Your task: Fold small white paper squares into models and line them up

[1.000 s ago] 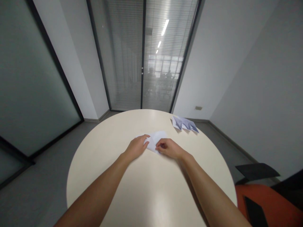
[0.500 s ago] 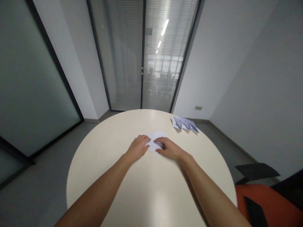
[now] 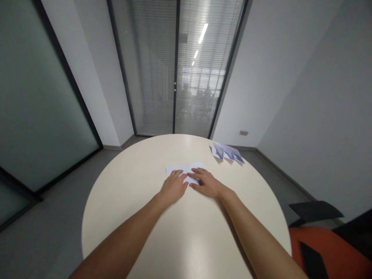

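Note:
A small white sheet of paper [image 3: 186,167] lies on the round cream table [image 3: 122,193], partly covered by both hands. My left hand [image 3: 174,185] rests on the paper's near left part, fingers stretched forward and spread a little. From the other side, my right hand [image 3: 205,182] lies over the right part with its fingers out flat and apart. The fingertips of the two hands almost meet at the middle of the sheet. Any fold beneath the fingers is hidden from me.
Several folded paper pieces [image 3: 228,152], white and bluish, stand near the table's far right edge. An orange chair with black armrests [image 3: 319,248] is at the lower right. Beyond the table is a glass door with blinds [image 3: 157,77].
My left hand has slid nearer and slightly right, uncovering the paper's far left corner. My right hand's fingers have flattened, and the fingertips are closer together at the middle.

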Motion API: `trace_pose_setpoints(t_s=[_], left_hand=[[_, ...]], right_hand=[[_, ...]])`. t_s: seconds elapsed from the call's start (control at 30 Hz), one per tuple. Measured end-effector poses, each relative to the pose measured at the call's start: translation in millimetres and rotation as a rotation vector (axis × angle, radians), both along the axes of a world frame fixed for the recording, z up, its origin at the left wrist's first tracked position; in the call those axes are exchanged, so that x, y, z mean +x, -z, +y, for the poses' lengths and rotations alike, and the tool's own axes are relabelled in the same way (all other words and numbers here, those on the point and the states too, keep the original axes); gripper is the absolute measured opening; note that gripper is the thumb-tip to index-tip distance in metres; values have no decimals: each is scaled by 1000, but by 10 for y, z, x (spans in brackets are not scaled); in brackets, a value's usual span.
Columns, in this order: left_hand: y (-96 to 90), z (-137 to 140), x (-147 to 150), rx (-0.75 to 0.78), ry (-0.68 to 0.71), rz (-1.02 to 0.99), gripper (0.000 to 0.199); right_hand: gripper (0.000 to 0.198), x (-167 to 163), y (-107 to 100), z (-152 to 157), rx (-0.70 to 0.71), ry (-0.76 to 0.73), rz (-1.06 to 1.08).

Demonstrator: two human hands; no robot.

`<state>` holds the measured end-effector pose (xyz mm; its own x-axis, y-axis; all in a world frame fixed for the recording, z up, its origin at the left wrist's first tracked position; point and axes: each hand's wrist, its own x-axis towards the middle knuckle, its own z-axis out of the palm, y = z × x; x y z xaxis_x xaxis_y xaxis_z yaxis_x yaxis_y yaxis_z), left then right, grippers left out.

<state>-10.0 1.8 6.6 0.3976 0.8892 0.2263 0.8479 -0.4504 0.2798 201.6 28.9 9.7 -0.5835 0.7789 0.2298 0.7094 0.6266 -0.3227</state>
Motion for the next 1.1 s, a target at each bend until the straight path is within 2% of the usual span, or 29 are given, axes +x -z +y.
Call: trace_pose_setpoints(t_s=[0.2, 0.3, 0.47, 0.6, 0.73, 0.9, 1.1], left_hand=[[46, 140, -130, 69, -147, 79, 40], [19, 164, -213, 83, -245, 147, 41], [-56, 166, -277, 90, -346, 186, 38], [-66, 106, -180, 114, -305, 114, 41], [-16, 32, -46, 60, -208, 46, 50], [14, 31, -38, 21, -195, 18, 67], [-37, 68, -95, 34, -216, 48, 57]], right_hand=[[61, 29, -41, -39, -42, -2, -62], [67, 64, -49, -53, -90, -13, -83], [64, 61, -11, -55, -124, 12, -58], [64, -18, 15, -56, -122, 67, -65], [66, -82, 10, -68, -129, 112, -87], [78, -34, -29, -72, -169, 88, -129], [81, 11, -65, -68, -173, 76, -131]])
